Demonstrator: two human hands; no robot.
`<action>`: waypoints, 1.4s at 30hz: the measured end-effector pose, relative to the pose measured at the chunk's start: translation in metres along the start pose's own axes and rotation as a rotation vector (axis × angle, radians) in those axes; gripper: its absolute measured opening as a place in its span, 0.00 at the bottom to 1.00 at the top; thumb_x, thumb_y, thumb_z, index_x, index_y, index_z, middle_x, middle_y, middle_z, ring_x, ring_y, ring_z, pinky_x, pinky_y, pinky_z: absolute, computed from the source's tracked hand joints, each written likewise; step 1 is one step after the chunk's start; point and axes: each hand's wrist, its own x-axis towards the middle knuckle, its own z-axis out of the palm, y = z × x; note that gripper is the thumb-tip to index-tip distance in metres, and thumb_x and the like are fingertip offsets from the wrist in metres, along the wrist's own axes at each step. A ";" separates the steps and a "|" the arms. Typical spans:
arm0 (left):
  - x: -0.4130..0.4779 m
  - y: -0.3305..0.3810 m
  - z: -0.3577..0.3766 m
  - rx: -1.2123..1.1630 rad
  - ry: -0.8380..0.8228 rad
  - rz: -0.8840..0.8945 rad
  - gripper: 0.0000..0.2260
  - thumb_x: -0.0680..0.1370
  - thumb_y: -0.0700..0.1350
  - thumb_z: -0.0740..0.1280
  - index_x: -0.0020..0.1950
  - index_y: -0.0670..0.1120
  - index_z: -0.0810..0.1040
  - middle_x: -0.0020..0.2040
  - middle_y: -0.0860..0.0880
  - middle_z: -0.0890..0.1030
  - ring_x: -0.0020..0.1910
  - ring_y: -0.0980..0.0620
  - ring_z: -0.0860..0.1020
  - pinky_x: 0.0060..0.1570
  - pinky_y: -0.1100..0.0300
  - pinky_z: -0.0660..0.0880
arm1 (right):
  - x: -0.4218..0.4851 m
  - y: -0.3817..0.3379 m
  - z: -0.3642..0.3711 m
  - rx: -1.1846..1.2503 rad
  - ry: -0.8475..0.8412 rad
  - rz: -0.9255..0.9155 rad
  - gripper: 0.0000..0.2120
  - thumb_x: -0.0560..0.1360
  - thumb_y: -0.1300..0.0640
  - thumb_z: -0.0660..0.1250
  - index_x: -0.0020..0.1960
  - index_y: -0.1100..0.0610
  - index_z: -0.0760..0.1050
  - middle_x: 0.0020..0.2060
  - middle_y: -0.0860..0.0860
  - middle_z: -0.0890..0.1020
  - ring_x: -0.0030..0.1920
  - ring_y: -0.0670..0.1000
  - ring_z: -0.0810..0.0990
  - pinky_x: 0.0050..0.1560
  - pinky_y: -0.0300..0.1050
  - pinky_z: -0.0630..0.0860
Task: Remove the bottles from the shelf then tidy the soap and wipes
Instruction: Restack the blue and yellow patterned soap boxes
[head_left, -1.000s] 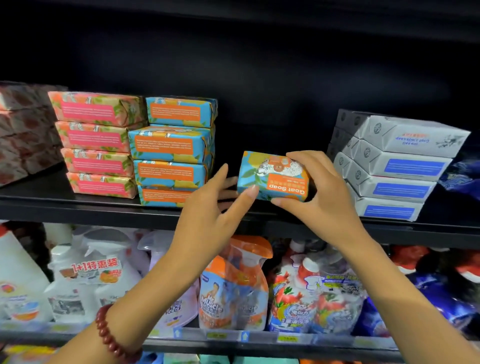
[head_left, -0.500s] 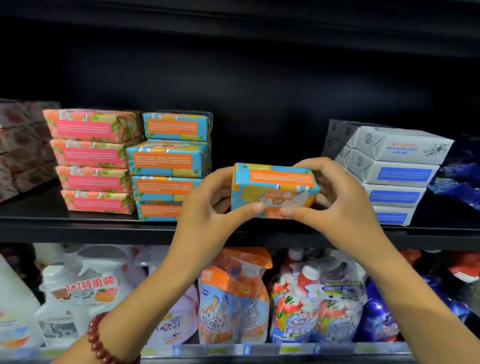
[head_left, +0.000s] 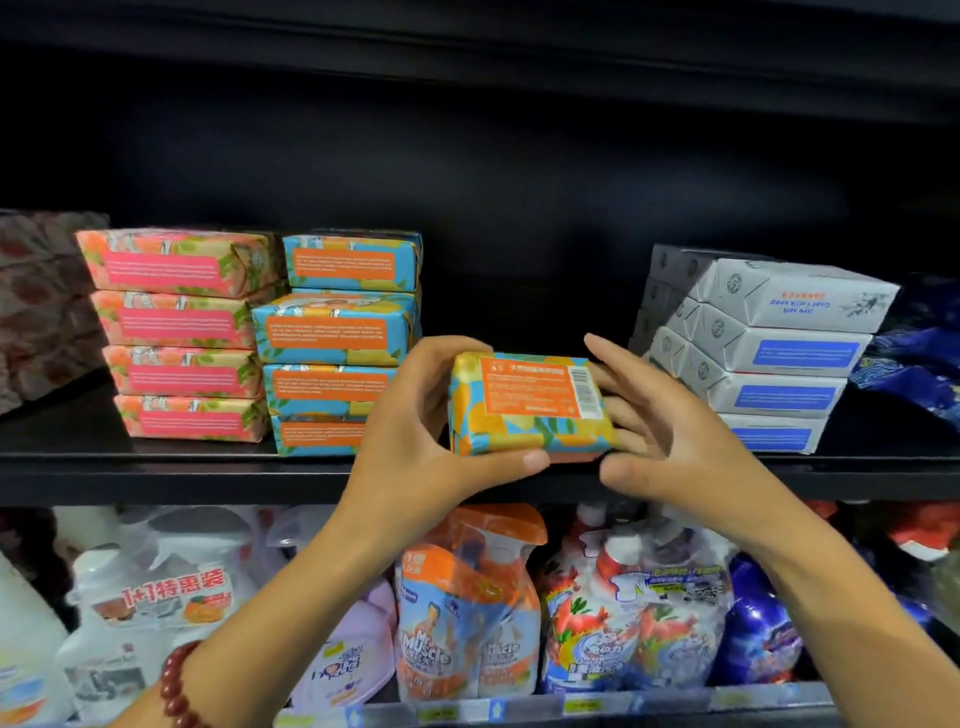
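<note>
A blue-and-orange wrapped soap bar is held in front of the black shelf, its orange label with a barcode facing me. My left hand grips its left end, thumb under the front edge and fingers over the top. My right hand is at the bar's right end with its fingers spread and nearly straight, touching the side; its thumb hangs free below. A stack of matching blue-and-orange soaps stands just left of the bar, beside a stack of pink soaps.
White soap boxes are stacked at the right, with dark blue packs beyond them. Reddish wrapped packs sit at the far left. The shelf below holds several spray bottles and refill pouches. A bare gap lies behind the held bar.
The soap bar has been turned over so the barcode label now faces me. My left hand took a full grip, and my right hand's fingers loosened and spread.
</note>
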 end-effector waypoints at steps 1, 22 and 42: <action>0.000 -0.002 0.001 0.013 -0.031 0.043 0.30 0.60 0.48 0.80 0.58 0.51 0.72 0.55 0.51 0.78 0.57 0.48 0.78 0.53 0.52 0.78 | 0.000 0.001 0.000 0.054 0.024 0.047 0.52 0.53 0.35 0.78 0.71 0.47 0.60 0.64 0.42 0.74 0.62 0.43 0.75 0.57 0.38 0.74; 0.001 0.003 0.008 -0.043 0.005 -0.110 0.27 0.56 0.52 0.79 0.53 0.50 0.77 0.49 0.53 0.84 0.50 0.56 0.82 0.48 0.60 0.79 | -0.012 0.000 0.002 -0.433 0.222 -0.312 0.33 0.62 0.48 0.76 0.64 0.50 0.68 0.64 0.44 0.69 0.66 0.45 0.70 0.60 0.34 0.71; -0.029 -0.052 -0.024 0.853 -0.001 0.365 0.10 0.75 0.49 0.65 0.46 0.45 0.83 0.42 0.53 0.82 0.43 0.54 0.77 0.46 0.65 0.71 | 0.051 0.034 0.013 -0.462 0.238 0.054 0.30 0.64 0.53 0.78 0.63 0.57 0.73 0.57 0.49 0.76 0.56 0.44 0.77 0.58 0.38 0.75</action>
